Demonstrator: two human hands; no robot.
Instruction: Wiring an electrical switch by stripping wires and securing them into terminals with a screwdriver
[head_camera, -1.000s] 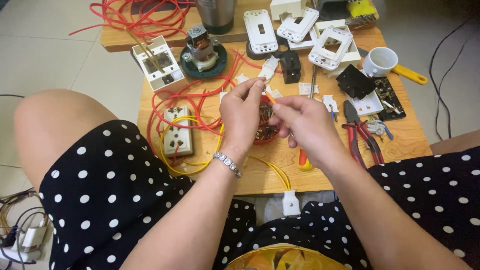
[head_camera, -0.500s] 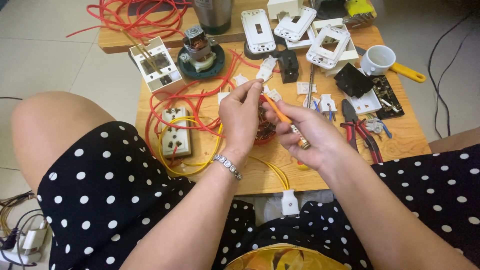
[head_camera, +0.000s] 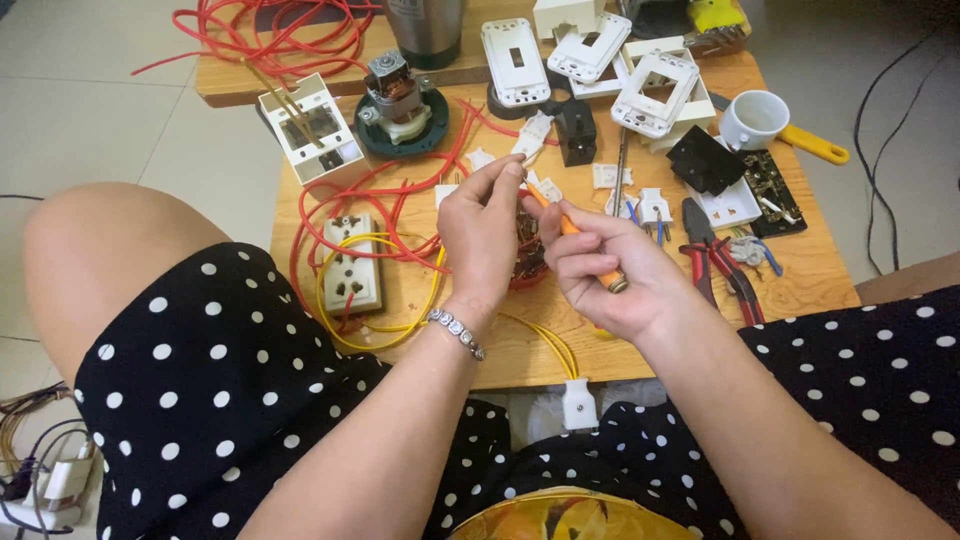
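Screwdriver (head_camera: 585, 250) now lower — slim, orange

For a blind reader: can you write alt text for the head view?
Over a low wooden table, the right hand holds an orange screwdriver against a small part pinched by the left hand. Red wire, white switch plates and pliers surround them.

Head camera looks steeply down, close over the wooden table (head_camera: 800, 270).
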